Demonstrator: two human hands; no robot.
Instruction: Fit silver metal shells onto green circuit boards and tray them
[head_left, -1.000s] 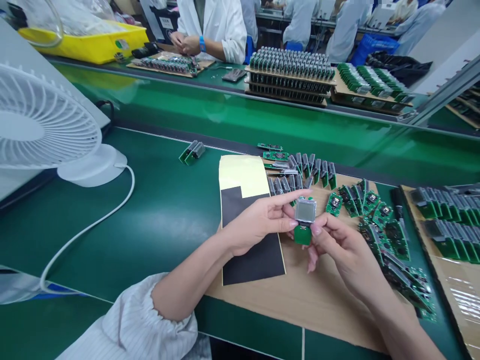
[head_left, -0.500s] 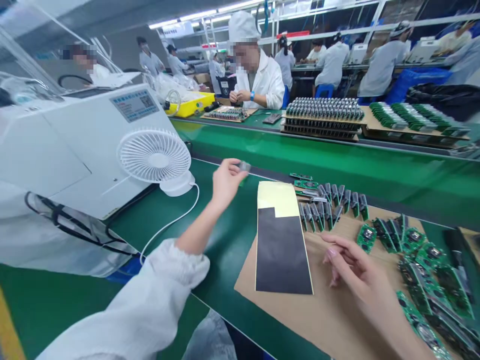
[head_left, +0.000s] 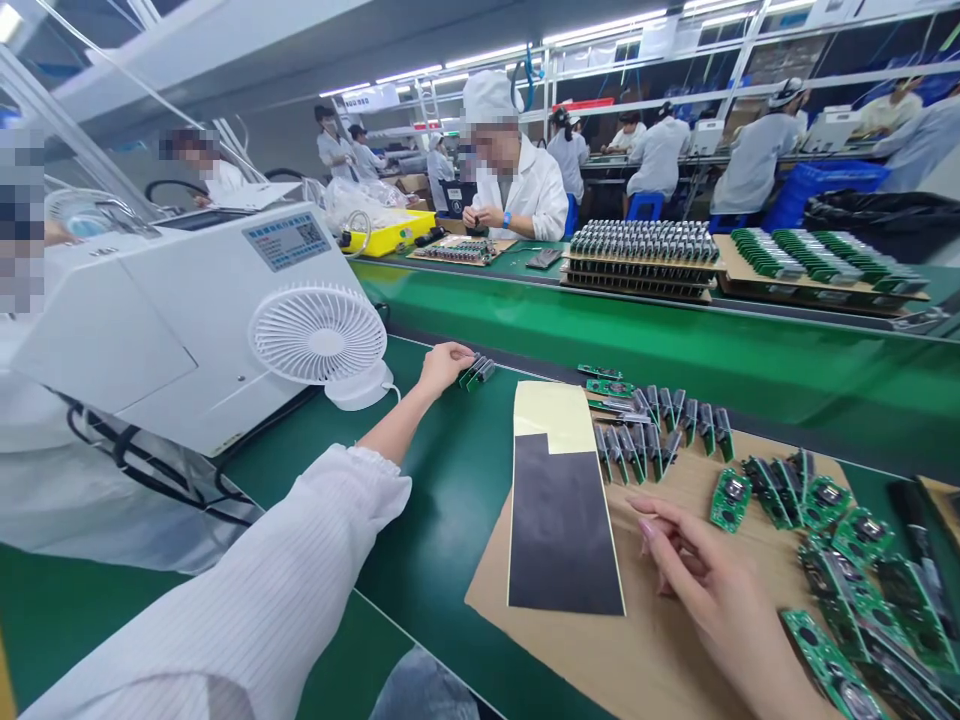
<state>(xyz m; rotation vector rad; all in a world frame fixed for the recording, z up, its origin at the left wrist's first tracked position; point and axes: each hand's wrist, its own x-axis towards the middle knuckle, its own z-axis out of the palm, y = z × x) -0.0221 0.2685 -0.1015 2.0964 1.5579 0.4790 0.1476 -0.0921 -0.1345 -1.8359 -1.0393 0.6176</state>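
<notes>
My left hand (head_left: 444,369) is stretched out over the green bench, its fingertips pinched at the top of a small circuit board (head_left: 466,377). That board stands in a short row of upright circuit boards (head_left: 486,371) with grey upper parts. My right hand (head_left: 694,560) hovers over the brown cardboard (head_left: 540,645), thumb and forefinger apart and the other fingers curled, with nothing seen in it. Just left of it lies a black sheet (head_left: 564,530) on pale yellow backing (head_left: 551,402). Close beyond it, several circuit boards (head_left: 634,452) lean in rows.
A white fan (head_left: 326,340) stands beside a big white machine (head_left: 187,320) at left. Loose green circuit boards (head_left: 862,535) crowd the right. Past the green divider (head_left: 675,335) sit board-filled trays (head_left: 645,245), a yellow bin (head_left: 394,232) and a co-worker (head_left: 525,190).
My left hand has moved left and lowered a circuit board to the bench beside others. My right hand has hardly moved. The camera view has tilted up slightly.
</notes>
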